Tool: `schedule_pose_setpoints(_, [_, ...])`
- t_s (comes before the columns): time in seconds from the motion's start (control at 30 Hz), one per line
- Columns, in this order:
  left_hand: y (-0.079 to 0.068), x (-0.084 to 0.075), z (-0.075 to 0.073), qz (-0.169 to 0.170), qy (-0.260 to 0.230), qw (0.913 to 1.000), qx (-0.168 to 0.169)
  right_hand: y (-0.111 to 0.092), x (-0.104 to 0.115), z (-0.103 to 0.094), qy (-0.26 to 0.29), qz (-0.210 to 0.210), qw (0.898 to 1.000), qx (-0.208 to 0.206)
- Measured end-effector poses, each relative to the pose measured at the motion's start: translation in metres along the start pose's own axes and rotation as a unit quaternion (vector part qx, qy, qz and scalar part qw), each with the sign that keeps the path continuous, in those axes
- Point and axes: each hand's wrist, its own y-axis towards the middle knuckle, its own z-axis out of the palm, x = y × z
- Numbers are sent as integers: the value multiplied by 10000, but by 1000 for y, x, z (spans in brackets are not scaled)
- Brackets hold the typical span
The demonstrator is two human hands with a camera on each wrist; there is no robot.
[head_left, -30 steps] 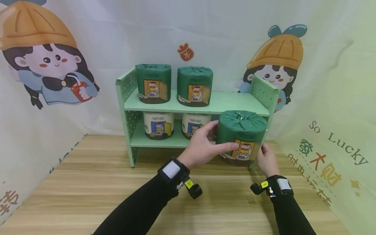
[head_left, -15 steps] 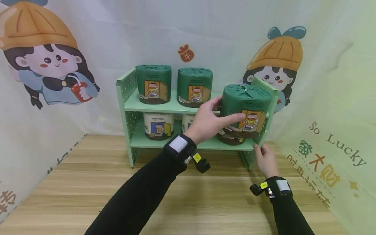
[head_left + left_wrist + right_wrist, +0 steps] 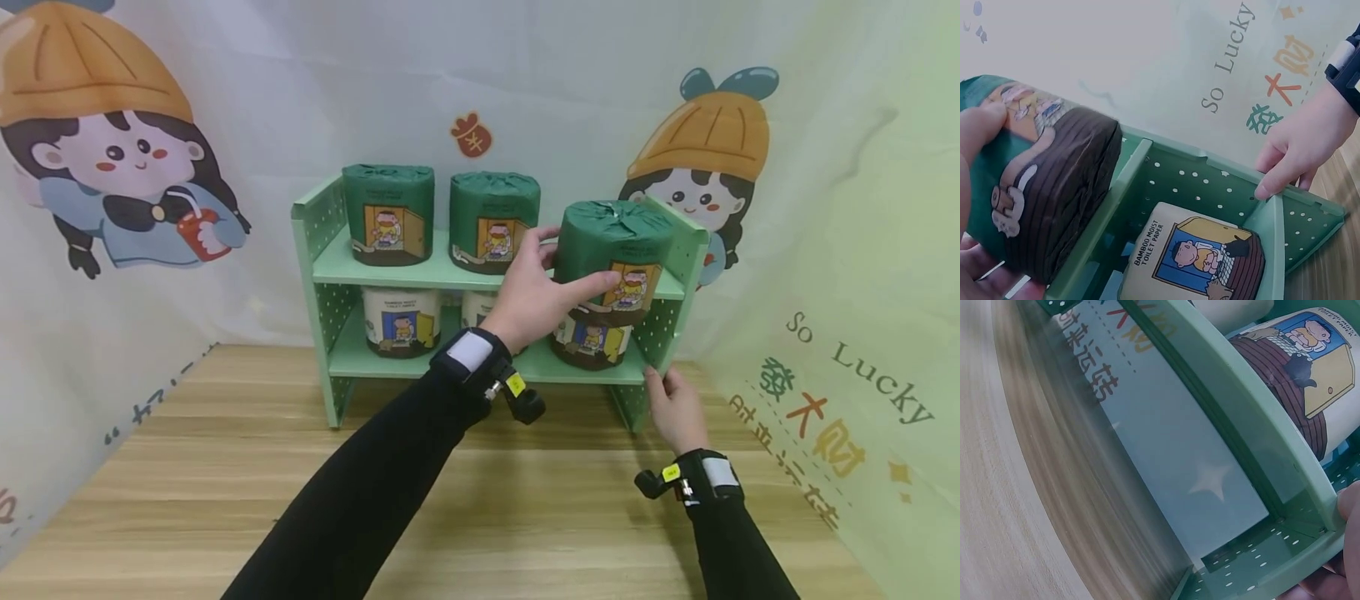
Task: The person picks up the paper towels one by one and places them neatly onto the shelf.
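My left hand [image 3: 536,296] holds a green-wrapped toilet paper roll [image 3: 618,237] upright at the right end of the upper shelf, thumb on its printed front and fingers round its left side. In the left wrist view, the roll's dark brown base [image 3: 1075,200] overlaps the upper shelf's front edge. My right hand [image 3: 677,412] pinches the right side panel [image 3: 1210,178] of the light green rack [image 3: 480,372] at lower shelf level. Below the held roll, a white toilet paper roll [image 3: 596,343] stands on the lower shelf, its top hidden.
Two more green rolls, one at the left end [image 3: 390,217] and one mid-shelf [image 3: 493,221], stand on the upper shelf. Below are a white roll [image 3: 402,321] and another [image 3: 477,310] partly behind my left hand. The rack stands on a wooden table [image 3: 525,517] before a printed cloth [image 3: 570,100].
My left hand has lifted the green roll from in front of the lower shelf to the upper shelf, lately shifting it slightly left. My right hand stays at the rack's right side.
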Motion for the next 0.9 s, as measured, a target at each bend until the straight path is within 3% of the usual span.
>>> schedule_pose_setpoints(0.2, [5,-1,4,37,368,9988,-326,0,1,-1,-52,15,10000,25])
schedule_pose_setpoints(0.43, [10,-6,14,-17,1066,9890,-1030,0,0,-1,-72,121,9999,58])
schedule_pose_setpoints(0.67, [17,-5,22,23,565,9900,-1292,1,-1,0,-77,96,9999,-20])
schedule_pose_setpoints(0.9, [23,-5,22,67,420,9927,-1128,1,0,-1,-51,-16,10000,-58])
